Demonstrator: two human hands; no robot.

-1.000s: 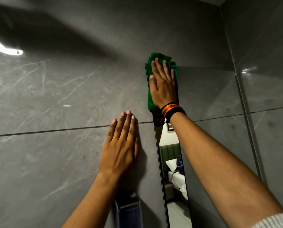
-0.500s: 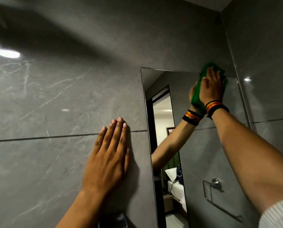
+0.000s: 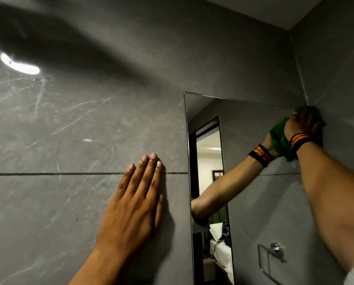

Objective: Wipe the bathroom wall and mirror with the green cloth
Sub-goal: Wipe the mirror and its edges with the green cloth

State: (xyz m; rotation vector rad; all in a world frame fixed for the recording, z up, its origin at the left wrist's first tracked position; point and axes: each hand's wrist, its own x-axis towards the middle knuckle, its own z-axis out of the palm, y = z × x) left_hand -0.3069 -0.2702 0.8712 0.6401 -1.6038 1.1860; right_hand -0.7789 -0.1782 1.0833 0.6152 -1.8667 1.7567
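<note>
The grey tiled wall [image 3: 89, 120] fills most of the view, with the mirror [image 3: 254, 192] set at its right end, up against the corner. The left hand [image 3: 130, 208] lies flat and open on the tile just beside the mirror's left edge, holding nothing. The right hand [image 3: 301, 125] presses the green cloth [image 3: 280, 138] into the mirror's top right corner, fingers [image 3: 295, 120] spread over it, cloth bunched beneath the palm. Even pressure along the edge should clear that corner best.
</note>
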